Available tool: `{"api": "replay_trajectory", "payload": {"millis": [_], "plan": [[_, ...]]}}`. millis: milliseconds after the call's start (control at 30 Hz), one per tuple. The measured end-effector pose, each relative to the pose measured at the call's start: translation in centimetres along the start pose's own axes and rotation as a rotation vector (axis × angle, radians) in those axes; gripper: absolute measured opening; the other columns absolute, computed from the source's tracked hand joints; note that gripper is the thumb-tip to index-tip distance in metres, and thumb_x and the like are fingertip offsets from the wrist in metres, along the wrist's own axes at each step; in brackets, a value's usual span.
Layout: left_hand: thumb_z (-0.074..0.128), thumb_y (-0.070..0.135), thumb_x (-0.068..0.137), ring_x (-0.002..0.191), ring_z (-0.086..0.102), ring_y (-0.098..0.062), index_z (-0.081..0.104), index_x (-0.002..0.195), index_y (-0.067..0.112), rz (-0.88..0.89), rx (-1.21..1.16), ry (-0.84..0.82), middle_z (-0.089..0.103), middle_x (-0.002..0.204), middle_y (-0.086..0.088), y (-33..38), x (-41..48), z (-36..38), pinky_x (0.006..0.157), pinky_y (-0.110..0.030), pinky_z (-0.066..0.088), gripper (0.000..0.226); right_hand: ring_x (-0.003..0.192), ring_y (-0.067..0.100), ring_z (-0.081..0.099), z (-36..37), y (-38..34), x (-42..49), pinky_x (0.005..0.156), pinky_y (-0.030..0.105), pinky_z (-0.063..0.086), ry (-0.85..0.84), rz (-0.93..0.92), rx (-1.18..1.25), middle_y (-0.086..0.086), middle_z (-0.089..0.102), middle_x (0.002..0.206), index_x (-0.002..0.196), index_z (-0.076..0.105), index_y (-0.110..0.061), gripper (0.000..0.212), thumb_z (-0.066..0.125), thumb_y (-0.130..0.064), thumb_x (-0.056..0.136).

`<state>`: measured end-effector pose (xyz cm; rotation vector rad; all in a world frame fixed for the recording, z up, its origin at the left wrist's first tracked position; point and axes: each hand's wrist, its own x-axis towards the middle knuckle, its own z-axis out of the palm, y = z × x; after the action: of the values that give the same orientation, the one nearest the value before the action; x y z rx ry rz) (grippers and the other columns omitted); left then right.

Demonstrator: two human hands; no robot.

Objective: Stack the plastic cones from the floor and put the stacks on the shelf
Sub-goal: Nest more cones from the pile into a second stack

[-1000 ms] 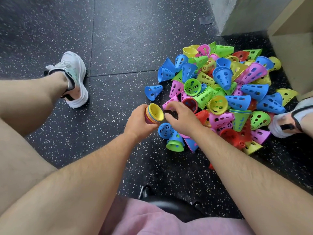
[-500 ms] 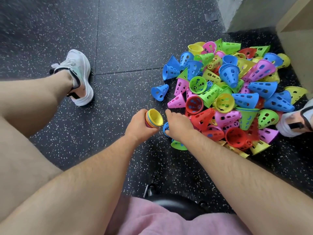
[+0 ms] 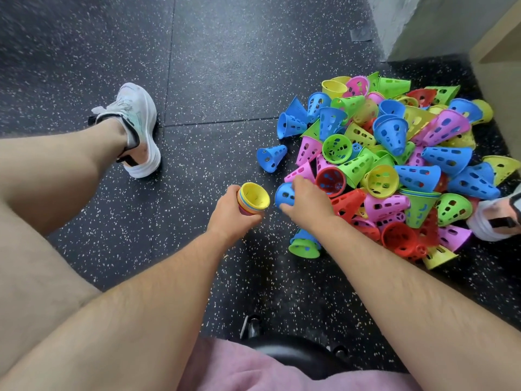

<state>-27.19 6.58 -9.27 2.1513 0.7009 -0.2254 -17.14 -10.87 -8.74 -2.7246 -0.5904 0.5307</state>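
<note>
A heap of perforated plastic cones (image 3: 394,170) in blue, green, pink, yellow and red lies on the dark speckled floor to the right. My left hand (image 3: 231,213) grips a short nested stack of cones (image 3: 253,198) with a yellow one innermost, its mouth facing up and right. Just right of it, my right hand (image 3: 307,204) holds a single blue cone (image 3: 284,194) lifted at the near left edge of the heap. One blue cone (image 3: 271,158) lies apart to the left of the pile.
My left foot in a white shoe (image 3: 135,131) rests on the floor at the left; my right shoe (image 3: 496,218) touches the heap's right side. A wooden shelf unit (image 3: 499,46) and a pale wall stand at the upper right. A black stool seat (image 3: 296,354) is under me.
My right hand reached down into the pile's near edge, then came up gripping a blue cone close to the stack. The left hand kept the stack nearly in place.
</note>
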Motion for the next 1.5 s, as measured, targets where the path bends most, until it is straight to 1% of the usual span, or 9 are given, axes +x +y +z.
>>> {"api": "replay_trajectory", "payload": {"millis": [100, 300, 533, 667, 800, 933, 1167, 1367, 1500], "plan": [[0.086, 0.03, 0.073, 0.097, 0.065, -0.015, 0.046, 0.118, 0.028, -0.016, -0.006, 0.009, 0.065, 0.106, 0.01, 0.3, -0.1, 0.3, 0.079, -0.031, 0.048, 0.06, 0.101, 0.029, 0.056, -2.0, 0.4, -0.3, 0.081, 0.034, 0.042, 0.133, 0.079, 0.341, 0.002, 0.053, 0.107, 0.108, 0.042, -0.011, 0.052, 0.077, -0.039, 0.082], [0.084, 0.033, 0.072, 0.098, 0.064, -0.016, 0.044, 0.127, 0.028, 0.013, -0.02, 0.004, 0.06, 0.115, 0.008, 1.6, -0.5, 1.1, 0.082, -0.032, 0.047, 0.068, 0.107, 0.006, 0.048, -3.9, -0.3, -1.3, 0.091, 0.016, 0.036, 0.192, -0.003, 0.698, -0.008, 0.046, 0.129, 0.145, 0.035, -0.032, 0.075, 0.076, -0.036, 0.083], [0.086, 0.011, 0.072, 0.063, 0.054, -0.01, 0.061, 0.084, 0.02, 0.197, -0.17, -0.091, 0.069, 0.077, -0.009, 4.4, -1.0, 1.3, 0.065, -0.042, 0.053, 0.029, 0.101, 0.015, 0.061, -2.4, -0.7, -1.6, 0.09, 0.033, 0.051, 0.202, -0.014, 0.739, -0.006, 0.058, 0.12, 0.103, 0.047, -0.021, 0.051, 0.082, -0.046, 0.076], [0.081, 0.007, 0.077, 0.062, 0.046, -0.011, 0.063, 0.086, 0.015, 0.299, -0.2, -0.19, 0.061, 0.071, -0.008, 5.2, -1.1, 1.2, 0.054, -0.042, 0.047, 0.021, 0.103, 0.015, 0.056, -2.0, -0.4, -1.7, 0.09, 0.034, 0.046, 0.177, -0.106, 0.619, -0.003, 0.057, 0.115, 0.094, 0.049, -0.011, 0.051, 0.085, -0.041, 0.075], [0.08, 0.019, 0.076, 0.072, 0.054, -0.008, 0.057, 0.095, 0.021, 0.249, -0.127, -0.096, 0.061, 0.086, 0.008, 4.6, -0.7, 1.9, 0.063, -0.026, 0.046, 0.029, 0.11, 0.017, 0.056, -1.4, 0.3, -2.8, 0.1, 0.038, 0.043, 0.092, -0.234, 0.382, -0.005, 0.057, 0.12, 0.124, 0.05, -0.017, 0.076, 0.075, -0.067, 0.072], [0.092, 0.034, 0.063, 0.075, 0.055, -0.009, 0.054, 0.096, 0.025, 0.21, -0.114, -0.157, 0.062, 0.092, 0.012, 4.0, -1.2, 1.9, 0.07, -0.029, 0.045, 0.051, 0.133, 0.013, 0.046, -1.0, 1.7, -3.5, 0.113, 0.038, 0.035, 0.002, -0.271, 0.187, -0.008, 0.05, 0.145, 0.149, 0.032, -0.025, 0.106, 0.051, -0.089, 0.067], [0.091, 0.03, 0.071, 0.075, 0.057, -0.012, 0.06, 0.105, 0.017, 0.233, 0.035, -0.226, 0.069, 0.095, 0.0, 2.8, -2.0, 1.8, 0.074, -0.038, 0.053, 0.048, 0.103, 0.018, 0.055, -0.5, 4.3, -5.6, 0.095, 0.042, 0.044, 0.075, -0.383, 0.063, -0.009, 0.06, 0.104, 0.108, 0.056, -0.021, 0.039, 0.066, -0.046, 0.079], [0.089, 0.021, 0.071, 0.073, 0.054, -0.014, 0.061, 0.101, 0.01, 0.269, 0.041, -0.239, 0.07, 0.093, -0.01, 2.4, -2.6, 1.8, 0.074, -0.043, 0.053, 0.043, 0.136, 0.028, 0.042, 1.6, 4.3, -6.5, 0.113, 0.04, 0.029, -0.176, -0.439, -0.438, -0.004, 0.067, 0.119, 0.12, 0.064, -0.021, 0.046, 0.06, -0.051, 0.086], [0.087, 0.02, 0.07, 0.072, 0.054, -0.011, 0.06, 0.102, 0.012, 0.24, 0.049, -0.236, 0.07, 0.094, -0.008, 2.2, -2.7, 1.7, 0.073, -0.04, 0.053, 0.042, 0.099, 0.026, 0.06, 2.5, 3.8, -6.1, 0.093, 0.038, 0.045, -0.137, -0.409, -0.598, -0.006, 0.069, 0.078, 0.08, 0.069, -0.023, 0.009, 0.074, -0.03, 0.077]]}}
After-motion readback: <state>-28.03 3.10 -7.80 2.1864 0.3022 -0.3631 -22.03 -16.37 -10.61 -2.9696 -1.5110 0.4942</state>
